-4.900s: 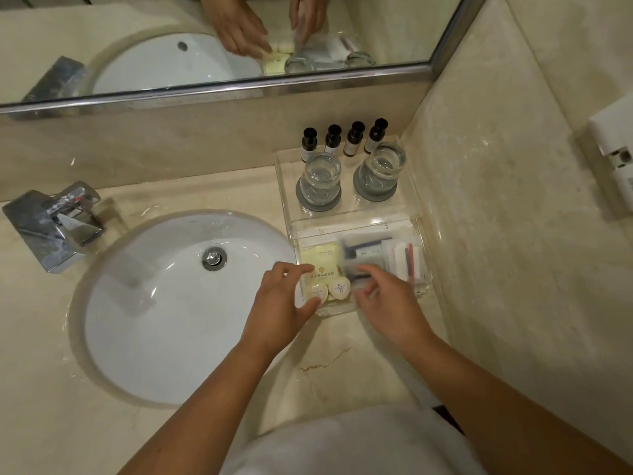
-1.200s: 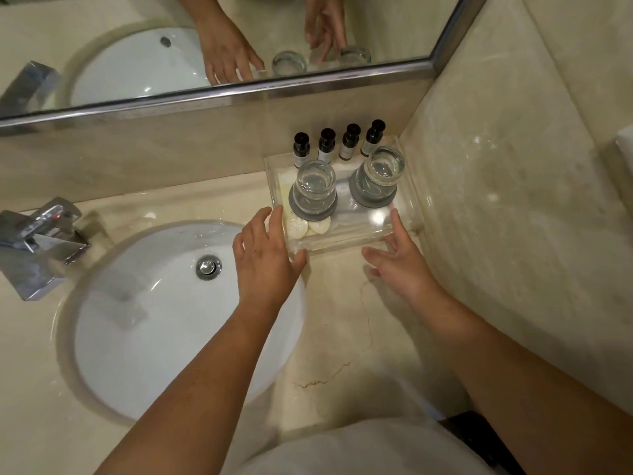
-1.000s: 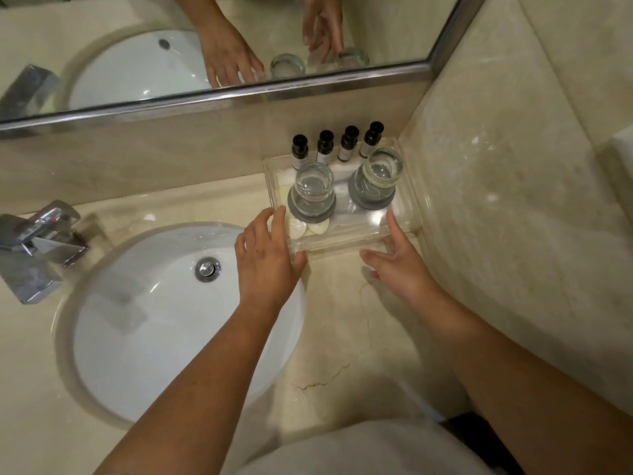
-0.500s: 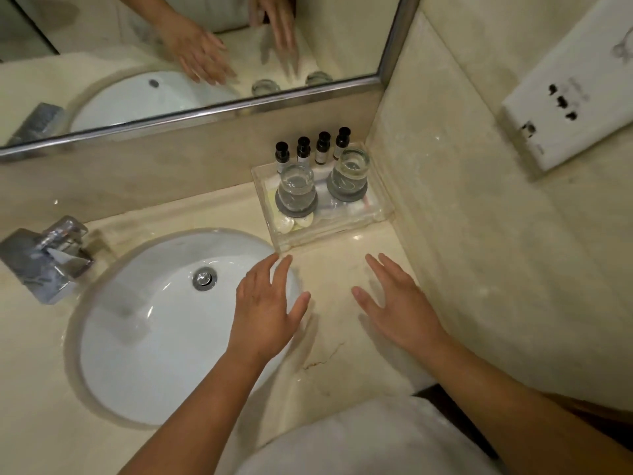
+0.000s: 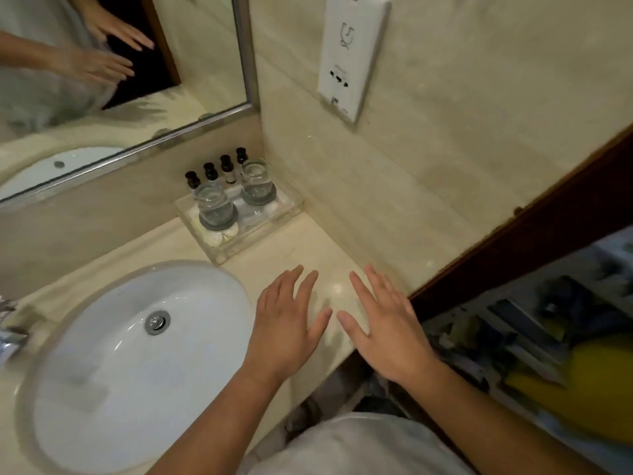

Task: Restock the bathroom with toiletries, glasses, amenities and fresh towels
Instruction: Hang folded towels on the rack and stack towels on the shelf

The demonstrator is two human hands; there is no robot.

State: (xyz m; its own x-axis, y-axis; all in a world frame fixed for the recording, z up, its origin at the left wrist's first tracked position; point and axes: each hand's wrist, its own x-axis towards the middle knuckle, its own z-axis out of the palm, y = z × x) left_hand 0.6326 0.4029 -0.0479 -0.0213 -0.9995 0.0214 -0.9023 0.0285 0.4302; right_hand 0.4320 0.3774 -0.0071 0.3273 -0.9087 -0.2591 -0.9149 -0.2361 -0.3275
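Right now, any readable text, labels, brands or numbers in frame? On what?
No text here can be read.
Wall socket plate: a drawn symbol and a small grey mark above the holes, too blurred to read.
Four small bottles: labels too small to read.
Round packets in the clear tray: any print is blurred.

Faucet (image 5: 9, 332) cut by left edge; blurred clutter (image 5: 548, 354) lower right; bottle labels (image 5: 230, 178) illegible.

No readable text; blurred symbol on socket plate (image 5: 356, 63)
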